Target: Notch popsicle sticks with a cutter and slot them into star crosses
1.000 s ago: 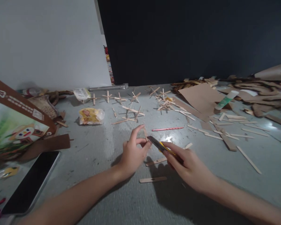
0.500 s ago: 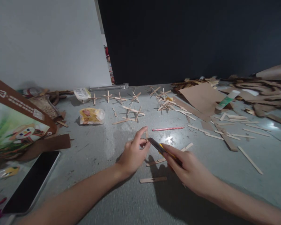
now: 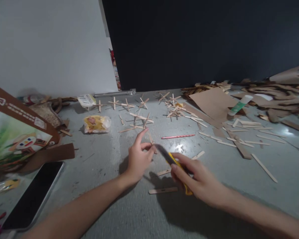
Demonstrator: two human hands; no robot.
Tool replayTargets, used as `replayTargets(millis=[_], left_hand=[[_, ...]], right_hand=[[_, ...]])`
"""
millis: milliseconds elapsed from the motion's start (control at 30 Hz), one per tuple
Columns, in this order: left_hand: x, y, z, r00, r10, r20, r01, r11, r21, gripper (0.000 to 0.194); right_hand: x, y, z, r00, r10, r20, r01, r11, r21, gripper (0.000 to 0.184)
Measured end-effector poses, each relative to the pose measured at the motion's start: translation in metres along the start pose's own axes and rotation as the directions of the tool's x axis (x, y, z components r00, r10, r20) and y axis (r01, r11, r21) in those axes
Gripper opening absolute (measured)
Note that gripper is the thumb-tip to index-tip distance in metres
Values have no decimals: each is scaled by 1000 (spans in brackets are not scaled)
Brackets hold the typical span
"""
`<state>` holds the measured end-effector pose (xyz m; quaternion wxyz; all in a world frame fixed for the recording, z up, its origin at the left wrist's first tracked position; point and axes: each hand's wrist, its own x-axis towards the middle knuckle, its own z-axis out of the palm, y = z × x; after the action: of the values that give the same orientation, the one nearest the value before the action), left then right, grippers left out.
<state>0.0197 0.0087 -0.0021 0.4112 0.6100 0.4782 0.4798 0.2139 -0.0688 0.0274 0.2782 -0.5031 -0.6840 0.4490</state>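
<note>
In the head view, my left hand [image 3: 139, 159] pinches a popsicle stick [image 3: 150, 137] upright, its index finger raised beside it. My right hand [image 3: 198, 177] grips a yellow and black utility knife [image 3: 173, 158], whose blade end meets the stick close to my left fingertips; the tip is blurred. Beneath the hands lie a notched popsicle stick [image 3: 162, 191] and another stick [image 3: 164, 172], partly covered by my right hand. A red pencil [image 3: 178, 136] rests just beyond. Farther back, several crossed-stick pieces [image 3: 141, 118] stand on the grey surface.
A phone [image 3: 33, 196] and a printed brown bag [image 3: 22, 129] are at the left. A yellow food packet [image 3: 97, 124] sits back left. Loose sticks [image 3: 249, 124], cardboard [image 3: 210, 104] and a glue stick [image 3: 240, 105] occupy the right. A dark panel [image 3: 201, 43] rises behind.
My left hand has shifted slightly left and turned, tilting the held stick. The knife has rotated in my right hand, showing more of its yellow body.
</note>
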Motion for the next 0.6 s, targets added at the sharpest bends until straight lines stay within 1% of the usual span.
replayTargets(millis=[67, 100, 167, 233, 267, 333, 400, 433, 500, 533, 600], left_hand=[[2, -1, -1, 999, 22, 23, -22, 1000, -21, 66], [2, -3, -2, 999, 31, 30, -30, 999, -33, 67], [4, -8, -2, 999, 40, 37, -38, 998, -57, 67], [6, -13, -2, 998, 47, 34, -44, 995, -85, 64], [8, -15, -1, 998, 48, 29, -45, 995, -89, 59], [13, -17, 1, 999, 51, 5, -51, 996, -78, 45], [19, -12, 3, 998, 60, 7, -59, 996, -73, 32], [22, -9, 4, 998, 63, 6, -62, 995, -81, 31], [24, 0, 5, 998, 55, 19, -53, 993, -102, 33], [24, 4, 5, 999, 47, 23, -44, 992, -116, 34], [17, 9, 4, 999, 39, 32, -35, 992, -120, 34]], right_hand=[[8, 6, -14, 985, -41, -166, 3, 975, -221, 37], [12, 10, -20, 972, -74, -225, -12, 932, -361, 37], [19, 21, -31, 952, -138, -272, -50, 810, -584, 41], [24, 33, -38, 954, -164, -250, -57, 721, -691, 41], [26, 39, -40, 957, -176, -231, -46, 692, -721, 40], [29, 48, -41, 955, -228, -188, 5, 649, -761, 35], [31, 53, -40, 933, -319, -167, 68, 612, -788, 30], [31, 54, -38, 918, -361, -165, 93, 601, -794, 28], [29, 52, -35, 895, -417, -158, 144, 606, -782, 27], [28, 50, -32, 891, -431, -144, 179, 624, -760, 26], [23, 44, -27, 893, -443, -80, 269, 668, -693, 20]])
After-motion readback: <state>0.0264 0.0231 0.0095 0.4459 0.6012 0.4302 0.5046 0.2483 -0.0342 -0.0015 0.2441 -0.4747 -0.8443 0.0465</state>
